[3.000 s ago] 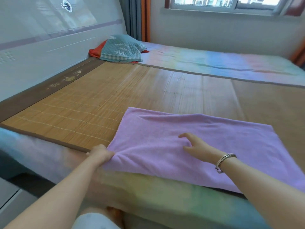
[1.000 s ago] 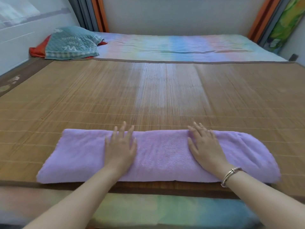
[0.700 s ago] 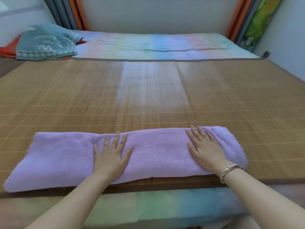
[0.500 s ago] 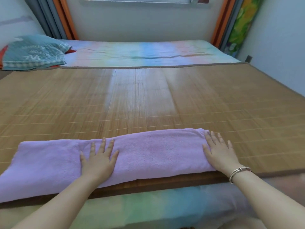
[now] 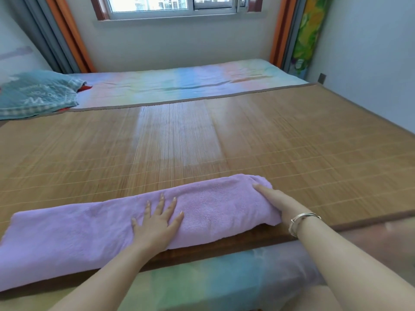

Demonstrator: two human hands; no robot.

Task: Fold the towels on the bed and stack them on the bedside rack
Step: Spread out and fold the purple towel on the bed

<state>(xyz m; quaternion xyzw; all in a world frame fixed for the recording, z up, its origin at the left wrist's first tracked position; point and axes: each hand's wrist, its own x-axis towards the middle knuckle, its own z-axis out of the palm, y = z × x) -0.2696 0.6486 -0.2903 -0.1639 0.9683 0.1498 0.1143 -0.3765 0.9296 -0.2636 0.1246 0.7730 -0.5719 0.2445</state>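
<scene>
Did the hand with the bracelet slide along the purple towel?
Yes. The right hand slid rightward from the middle part of the long folded purple towel to its right end.

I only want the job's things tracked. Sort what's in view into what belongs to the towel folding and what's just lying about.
Job:
towel, folded into a long strip
left hand, flat on the towel
right hand, at the towel's right end
mat, under the towel

Lying about:
pillow
sheet
curtains
window
</scene>
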